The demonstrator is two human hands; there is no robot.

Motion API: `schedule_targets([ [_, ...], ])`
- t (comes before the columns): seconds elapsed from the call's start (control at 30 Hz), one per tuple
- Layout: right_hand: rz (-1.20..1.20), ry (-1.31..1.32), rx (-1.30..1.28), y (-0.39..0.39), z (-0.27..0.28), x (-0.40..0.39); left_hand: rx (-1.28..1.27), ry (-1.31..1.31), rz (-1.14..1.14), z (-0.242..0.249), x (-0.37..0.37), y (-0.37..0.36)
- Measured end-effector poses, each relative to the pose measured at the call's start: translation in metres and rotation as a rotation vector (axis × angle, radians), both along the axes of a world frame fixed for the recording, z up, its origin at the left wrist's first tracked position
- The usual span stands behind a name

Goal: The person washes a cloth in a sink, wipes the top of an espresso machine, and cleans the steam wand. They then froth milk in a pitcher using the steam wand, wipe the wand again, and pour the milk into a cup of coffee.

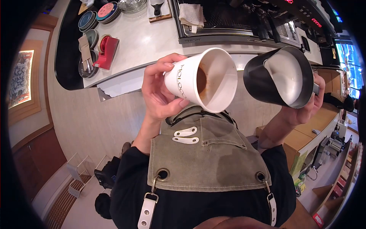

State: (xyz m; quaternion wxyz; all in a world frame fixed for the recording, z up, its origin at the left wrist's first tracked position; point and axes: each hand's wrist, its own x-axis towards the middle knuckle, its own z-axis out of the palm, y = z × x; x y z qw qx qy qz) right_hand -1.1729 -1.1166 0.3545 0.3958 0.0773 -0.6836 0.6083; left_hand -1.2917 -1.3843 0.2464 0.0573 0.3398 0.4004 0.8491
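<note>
My left hand [162, 86] is wrapped round a white paper cup [221, 82] with dark lettering on its side. The cup is tilted with its mouth toward the right, and brown coffee [201, 80] lies inside it. In my right hand [310, 101] is a black milk pitcher [263, 78], gripped at its handle side and tipped toward the cup. White milk [288, 76] shows inside the pitcher. A small gap separates the pitcher from the cup's rim, and no stream of milk is visible between them.
Ahead is a pale counter [145, 42] with an espresso machine [236, 23], a folded cloth [191, 16] on its tray, a red tape dispenser [106, 52] and stacked plates [106, 12]. A wooden cabinet [316, 122] stands to the right.
</note>
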Motion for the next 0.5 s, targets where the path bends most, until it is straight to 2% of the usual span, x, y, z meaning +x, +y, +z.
schedule_targets([
  [0.33,-0.089,-0.01,0.006,-0.006,0.0,0.003,-0.046,-0.142,-0.064,-0.001,0.002,-0.009],
  [0.5,0.089,0.016,0.038,0.016,-0.001,0.011,-0.06,-0.148,-0.07,0.003,0.001,-0.009],
])
